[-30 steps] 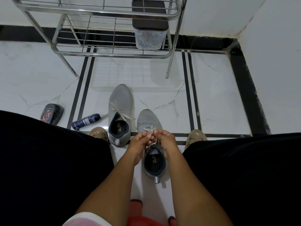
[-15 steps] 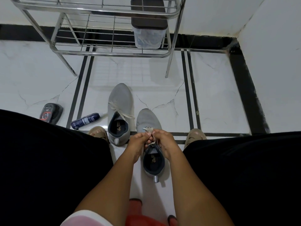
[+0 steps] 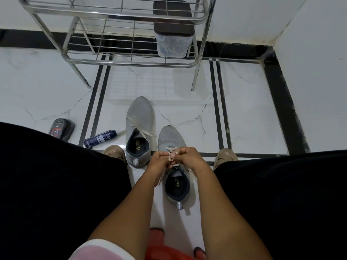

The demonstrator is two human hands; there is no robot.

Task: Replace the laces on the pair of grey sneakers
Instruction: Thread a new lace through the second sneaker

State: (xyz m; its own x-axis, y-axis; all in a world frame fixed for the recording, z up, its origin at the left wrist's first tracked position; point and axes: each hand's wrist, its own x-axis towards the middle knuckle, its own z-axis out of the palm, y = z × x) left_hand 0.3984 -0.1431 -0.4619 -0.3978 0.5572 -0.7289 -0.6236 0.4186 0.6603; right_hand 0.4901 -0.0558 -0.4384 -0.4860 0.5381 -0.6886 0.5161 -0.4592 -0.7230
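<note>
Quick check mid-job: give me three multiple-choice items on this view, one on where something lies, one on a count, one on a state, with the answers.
1. Where does the blue spray can lie?
A. On the floor, left of the far sneaker
B. On the metal rack
C. Inside a sneaker

2. How many grey sneakers are in view?
A. One
B. Two
C. Three

3. What are the hands doing?
A. Both hang idle
B. Only the left hand touches a sneaker
C. Both pinch the lace of the near sneaker

Answers:
1 A: the can lies on its side on the white floor, beside the far sneaker.
2 B: the far sneaker and the near sneaker are the only two.
3 C: the left hand and right hand meet on the pale lace, fingers curled round it.
</note>
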